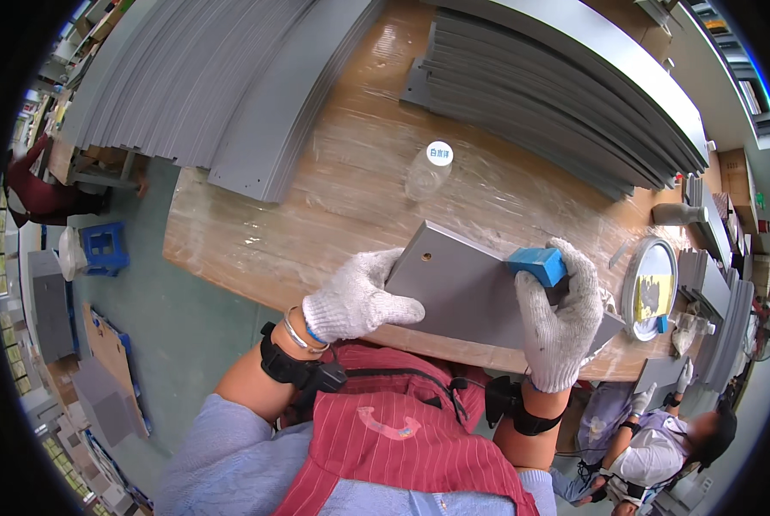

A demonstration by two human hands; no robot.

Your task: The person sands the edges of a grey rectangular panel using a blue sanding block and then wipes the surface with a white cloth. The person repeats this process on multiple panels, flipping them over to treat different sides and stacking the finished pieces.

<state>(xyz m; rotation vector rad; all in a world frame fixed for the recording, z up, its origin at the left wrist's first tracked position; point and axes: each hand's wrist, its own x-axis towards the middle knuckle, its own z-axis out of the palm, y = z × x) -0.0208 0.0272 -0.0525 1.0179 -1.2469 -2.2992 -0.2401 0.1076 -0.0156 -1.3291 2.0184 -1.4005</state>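
In the head view, our white-gloved left hand (363,297) has its fingers clamped on a flat, grey, rectangular panel (467,297), tilted at the brown, film-covered worktop's (333,215) near edge. Our white-gloved right hand (564,314) has its fingers around a blue block (537,265) at the panel's upper edge. A small round hole (427,256) marks one corner.

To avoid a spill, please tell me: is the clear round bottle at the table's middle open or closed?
Closed: the round white cap covers the top of the clear round bottle.

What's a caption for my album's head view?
Left hand grips a grey board; right hand holds a blue block at its edge.
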